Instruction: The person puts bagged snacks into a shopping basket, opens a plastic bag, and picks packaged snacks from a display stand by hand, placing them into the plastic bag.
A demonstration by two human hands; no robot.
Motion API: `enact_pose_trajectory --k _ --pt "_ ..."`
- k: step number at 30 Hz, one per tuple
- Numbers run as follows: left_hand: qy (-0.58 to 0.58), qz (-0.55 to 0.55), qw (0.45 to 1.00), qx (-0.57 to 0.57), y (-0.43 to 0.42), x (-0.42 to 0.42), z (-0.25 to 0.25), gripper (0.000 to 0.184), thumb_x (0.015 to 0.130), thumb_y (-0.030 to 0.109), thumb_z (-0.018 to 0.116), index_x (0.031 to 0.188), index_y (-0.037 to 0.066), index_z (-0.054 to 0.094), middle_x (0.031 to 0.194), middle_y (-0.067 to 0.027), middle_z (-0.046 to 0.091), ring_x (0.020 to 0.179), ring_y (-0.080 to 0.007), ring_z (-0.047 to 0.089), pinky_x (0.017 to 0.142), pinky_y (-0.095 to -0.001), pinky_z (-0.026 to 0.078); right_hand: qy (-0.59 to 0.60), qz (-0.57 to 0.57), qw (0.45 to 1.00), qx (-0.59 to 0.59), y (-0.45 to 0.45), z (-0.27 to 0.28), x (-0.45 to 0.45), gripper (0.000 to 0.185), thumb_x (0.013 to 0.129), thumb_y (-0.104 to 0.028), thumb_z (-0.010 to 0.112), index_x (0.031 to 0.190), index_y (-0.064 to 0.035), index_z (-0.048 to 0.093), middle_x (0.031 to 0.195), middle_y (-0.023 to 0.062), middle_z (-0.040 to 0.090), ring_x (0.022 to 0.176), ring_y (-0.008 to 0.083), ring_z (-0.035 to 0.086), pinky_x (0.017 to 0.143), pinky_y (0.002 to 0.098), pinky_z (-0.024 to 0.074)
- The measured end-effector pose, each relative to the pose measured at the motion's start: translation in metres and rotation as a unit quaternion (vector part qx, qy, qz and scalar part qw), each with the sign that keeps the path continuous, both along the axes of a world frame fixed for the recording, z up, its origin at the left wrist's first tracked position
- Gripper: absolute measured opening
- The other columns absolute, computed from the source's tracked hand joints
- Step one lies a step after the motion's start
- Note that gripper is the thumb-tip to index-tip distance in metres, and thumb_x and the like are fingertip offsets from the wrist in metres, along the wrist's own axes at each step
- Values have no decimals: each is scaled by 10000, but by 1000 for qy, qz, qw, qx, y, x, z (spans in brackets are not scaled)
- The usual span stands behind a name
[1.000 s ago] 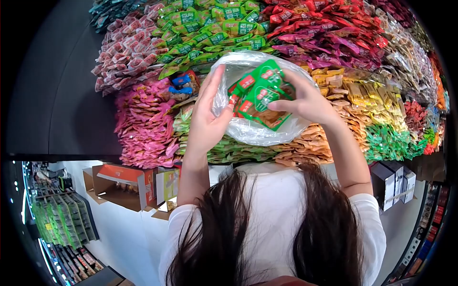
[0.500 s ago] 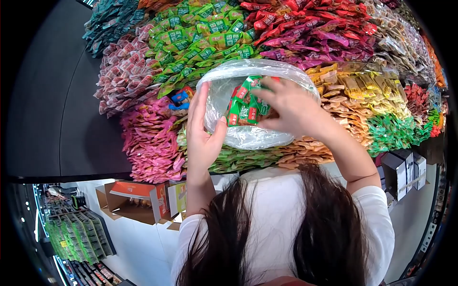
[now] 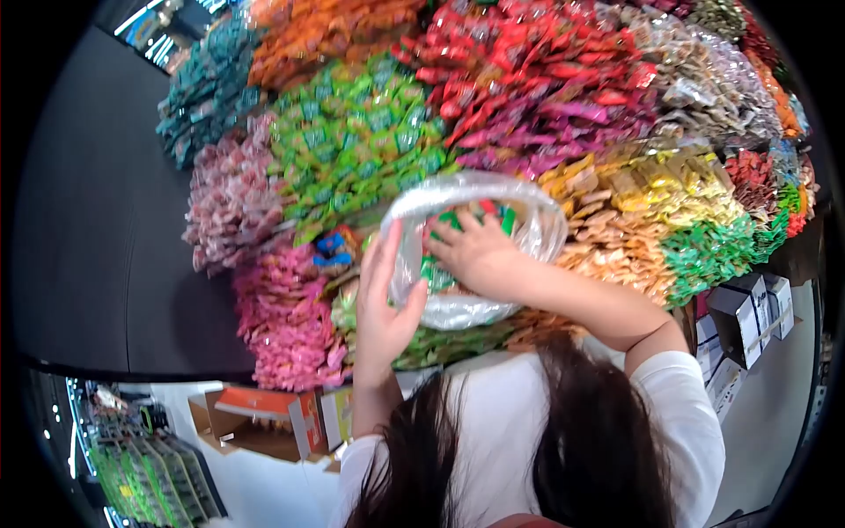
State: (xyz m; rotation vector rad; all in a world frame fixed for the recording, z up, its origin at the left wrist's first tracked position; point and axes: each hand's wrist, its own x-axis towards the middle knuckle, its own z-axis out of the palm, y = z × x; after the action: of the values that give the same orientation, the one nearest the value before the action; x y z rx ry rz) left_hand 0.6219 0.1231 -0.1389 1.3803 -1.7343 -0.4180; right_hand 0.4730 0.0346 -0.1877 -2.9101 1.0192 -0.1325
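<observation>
My left hand [image 3: 387, 304] rests against the left side of a clear plastic bag [image 3: 466, 314] with a thick, bunched rim. Its fingers are stretched out and its thumb stands apart, near the rim. Through the bag's mouth reaches my right hand [image 3: 482, 253], palm down with fingers spread over green and red snack packets [image 3: 437, 276]. That hand partly covers the packets, and motion blurs the view. Heaps of small wrapped snacks surround the bag, with green packets [image 3: 361, 145] behind it and pink packets [image 3: 286, 317] to the left.
Red packets [image 3: 537, 62] and yellow packets [image 3: 669, 189] fill the display's back and right. A dark panel [image 3: 79, 220] borders it on the left. An opened cardboard box [image 3: 264, 422] sits at lower left, and more boxes [image 3: 744, 321] stand at right.
The display and bag appear lower in view, with the picture more blurred. My right hand has pressed deeper into the bag, fingers spread over the packets. My left hand stays beside the bag.
</observation>
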Motion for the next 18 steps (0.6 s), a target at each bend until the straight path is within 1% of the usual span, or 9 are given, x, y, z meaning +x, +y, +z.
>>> enact_pose_trajectory --k 1,3,5,6,7,9,10,13,18 --pt "-7 -3 1000 -10 -1 0 -1 644 707 -23 582 1330 2 422 1336 -153 436 1270 -267 379 1058 -350 262 -16 3 999 38 -7 -3 2 474 897 -344 490 1314 -124 445 1398 127 375 1239 342 380 957 597 330" --pt "40 0 999 -3 -1 2 4 582 725 -32 581 1295 12 473 1318 -151 449 1246 -263 405 1039 -346 284 -45 -20 999 -21 -15 3 -4 464 898 -376 475 1283 -116 478 1324 127 454 1206 329 421 945 528 374" --pt "35 2 999 -11 0 9 0 537 737 -38 574 1266 19 505 1313 -151 451 1236 -265 415 1030 -345 296 -107 -75 980 151 -17 18 -11 448 895 -378 487 1230 -84 526 1196 120 549 1133 311 492 888 448 427" --pt "31 12 999 -8 0 12 -3 495 749 -45 566 1238 25 537 1309 -151 452 1226 -266 424 1020 -344 307 -196 -23 977 78 -13 11 -18 387 846 -317 566 1139 -64 580 1050 93 605 1023 285 554 807 388 455" --pt "32 5 999 -13 1 13 -5 495 749 -45 566 1238 25 537 1309 -151 452 1226 -266 424 1020 -344 307 -196 -28 978 72 -11 13 -25 387 846 -317 566 1139 -64 580 1050 93 605 1023 285 554 807 388 455" --pt "-6 28 999 -26 1 13 -8 429 770 -55 548 1190 31 580 1306 -153 447 1222 -276 428 1011 -342 318 -335 148 923 -120 -3 21 -41 338 763 -232 644 1052 -61 607 1034 78 604 986 259 555 769 382 450" --pt "-1 25 999 -23 1 11 -7 412 776 -53 542 1176 30 589 1304 -155 444 1218 -287 433 1006 -341 326 -361 123 908 -175 4 23 -50 321 690 -188 684 992 -99 623 1032 38 602 992 251 528 791 383 418" --pt "0 2 1000 -14 -2 10 -10 416 773 -62 529 1173 33 590 1300 -155 447 1216 -286 436 1005 -339 328 -336 -18 917 -214 14 32 -75 209 721 -183 653 918 -120 622 996 18 592 1023 246 514 836 378 390" --pt "61 42 997 22 -14 16 -28 504 692 -140 401 1145 4 571 1299 -155 451 1208 -280 440 974 -322 354 -193 -185 955 -127 5 3 -105 454 663 -321 689 1074 -139 624 1041 53 602 1103 338 440 864 464 346"
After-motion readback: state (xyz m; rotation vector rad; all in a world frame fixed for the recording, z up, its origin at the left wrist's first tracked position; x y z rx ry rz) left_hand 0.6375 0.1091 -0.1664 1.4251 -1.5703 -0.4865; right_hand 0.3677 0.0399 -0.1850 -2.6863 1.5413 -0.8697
